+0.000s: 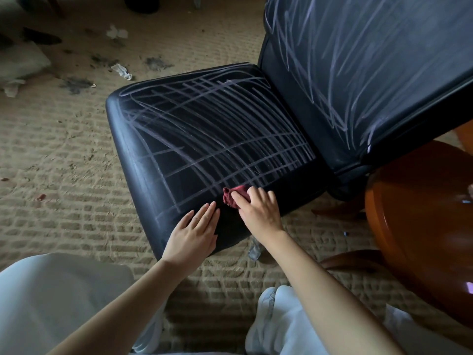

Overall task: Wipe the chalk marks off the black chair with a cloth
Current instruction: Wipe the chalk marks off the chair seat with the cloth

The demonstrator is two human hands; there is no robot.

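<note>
Left hand point(194, 234): flat, palm down, fingers straight and close together, on the near edge of the black chair point(143, 160) seat. Right hand point(258, 211): just beside it on that edge, fingers curled over a bunched cloth point(233, 197), pressing down. Forearms bare, extended.

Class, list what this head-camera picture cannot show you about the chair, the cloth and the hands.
Head view: crumpled dark red cloth, mostly covered by the right hand.
Head view: backrest top of the black padded chair, cut off by the frame edge.
</note>
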